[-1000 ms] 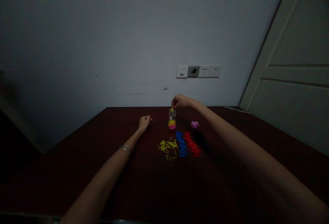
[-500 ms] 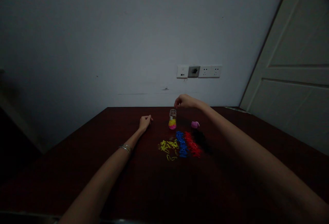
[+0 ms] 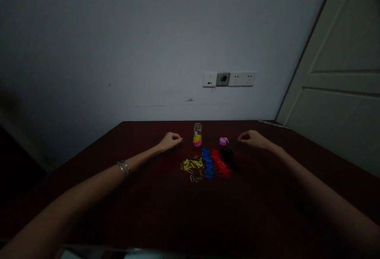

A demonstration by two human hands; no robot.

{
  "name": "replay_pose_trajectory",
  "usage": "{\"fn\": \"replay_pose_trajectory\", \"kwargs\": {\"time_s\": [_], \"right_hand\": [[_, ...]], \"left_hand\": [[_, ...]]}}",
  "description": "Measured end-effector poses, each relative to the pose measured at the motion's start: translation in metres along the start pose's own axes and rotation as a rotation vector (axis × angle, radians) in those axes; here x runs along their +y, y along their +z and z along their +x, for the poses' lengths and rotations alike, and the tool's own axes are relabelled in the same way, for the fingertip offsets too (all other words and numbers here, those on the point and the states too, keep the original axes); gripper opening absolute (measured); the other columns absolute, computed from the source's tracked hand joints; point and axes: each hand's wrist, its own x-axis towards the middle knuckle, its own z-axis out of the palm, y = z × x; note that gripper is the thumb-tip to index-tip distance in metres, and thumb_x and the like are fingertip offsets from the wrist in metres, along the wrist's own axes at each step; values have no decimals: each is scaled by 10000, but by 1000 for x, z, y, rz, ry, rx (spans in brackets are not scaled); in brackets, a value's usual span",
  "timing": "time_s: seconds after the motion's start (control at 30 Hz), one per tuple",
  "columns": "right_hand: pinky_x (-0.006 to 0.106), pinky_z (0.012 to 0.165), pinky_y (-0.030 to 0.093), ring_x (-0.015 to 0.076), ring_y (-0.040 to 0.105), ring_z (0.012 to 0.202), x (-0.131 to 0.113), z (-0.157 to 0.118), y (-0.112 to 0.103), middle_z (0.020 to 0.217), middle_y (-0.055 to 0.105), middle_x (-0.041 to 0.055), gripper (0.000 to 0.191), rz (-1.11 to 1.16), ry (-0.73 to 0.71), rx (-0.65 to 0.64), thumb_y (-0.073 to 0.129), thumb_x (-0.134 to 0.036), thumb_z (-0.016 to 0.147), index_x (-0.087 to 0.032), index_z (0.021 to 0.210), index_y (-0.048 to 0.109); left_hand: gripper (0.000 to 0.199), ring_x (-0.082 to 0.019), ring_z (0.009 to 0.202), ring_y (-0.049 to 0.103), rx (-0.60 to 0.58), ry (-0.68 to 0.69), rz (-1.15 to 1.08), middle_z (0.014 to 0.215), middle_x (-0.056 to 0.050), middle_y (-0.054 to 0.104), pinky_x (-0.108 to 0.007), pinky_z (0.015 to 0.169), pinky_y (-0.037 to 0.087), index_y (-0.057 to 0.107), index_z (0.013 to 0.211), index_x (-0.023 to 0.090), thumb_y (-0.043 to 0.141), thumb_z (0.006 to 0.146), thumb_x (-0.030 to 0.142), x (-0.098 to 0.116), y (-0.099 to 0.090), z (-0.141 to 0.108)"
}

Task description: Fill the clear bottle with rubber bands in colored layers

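An open glass jar (image 3: pixel 197 135) stands upright with yellow and pink bands inside. To its left is my left hand (image 3: pixel 170 141), its fingers closed together; what they hold, if anything, is too small to tell. My right hand (image 3: pixel 251 138) is over the table right of the pink lid (image 3: pixel 223 141), its fingers curled and pinched, contents not discernible. In front of the jar lie loose yellow bands (image 3: pixel 191 165), a blue row (image 3: pixel 208 164), a red row (image 3: pixel 220 164) and a black pile (image 3: pixel 228 156).
The dark red table (image 3: pixel 166 203) meets a pale wall (image 3: pixel 160 45) at its back edge. Wall sockets (image 3: pixel 228 79) sit above the table. A panelled door (image 3: pixel 341 80) is on the right.
My right hand has moved from beside the jar's mouth to the right, past the lid. My left hand has shifted slightly, with its forearm lower and further left.
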Motion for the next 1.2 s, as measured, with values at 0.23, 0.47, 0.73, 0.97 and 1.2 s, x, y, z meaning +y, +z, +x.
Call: {"fn": "replay_pose_trajectory", "kwargs": {"time_s": [0.23, 0.47, 0.73, 0.97, 1.2], "right_hand": [[287, 735, 464, 225, 636, 801, 58, -26, 20, 879, 698, 103, 218, 71, 108, 85, 542, -276, 670, -181, 775, 708], [351, 831, 452, 259, 623, 898, 92, -34, 38, 916, 700, 56, 303, 114, 122, 280, 516, -399, 687, -199, 818, 702], [354, 836, 449, 253, 626, 882, 90, -35, 42, 899, 701, 57, 299, 128, 111, 305, 507, -393, 686, -196, 804, 699], [347, 834, 449, 253, 625, 893, 87, -37, 40, 904, 700, 55, 290, 107, 112, 297, 505, -386, 690, -198, 800, 697], [351, 827, 455, 252, 625, 890, 84, -38, 40, 912, 698, 59, 296, 106, 125, 304, 498, -378, 690, -194, 814, 694]], "left_hand": [[332, -186, 828, 548, -386, 293, 153, 925, -77, 617, -270, 733, 413, 657, 941, 188, 635, 667, 374, 67, 21, -43], [404, -177, 850, 517, -422, 298, 352, 918, -64, 571, -268, 750, 401, 614, 974, 138, 622, 690, 426, 73, 42, -37], [459, -147, 775, 526, -477, 185, 263, 857, -38, 582, -225, 666, 391, 639, 953, 137, 664, 640, 471, 59, 50, -28], [365, -130, 743, 523, -448, 133, 238, 832, -34, 598, -212, 635, 388, 650, 916, 139, 680, 650, 387, 57, 54, -28], [152, -119, 718, 540, -431, 127, 192, 781, -26, 613, -204, 630, 392, 661, 808, 128, 621, 676, 192, 59, 56, -29]]}}
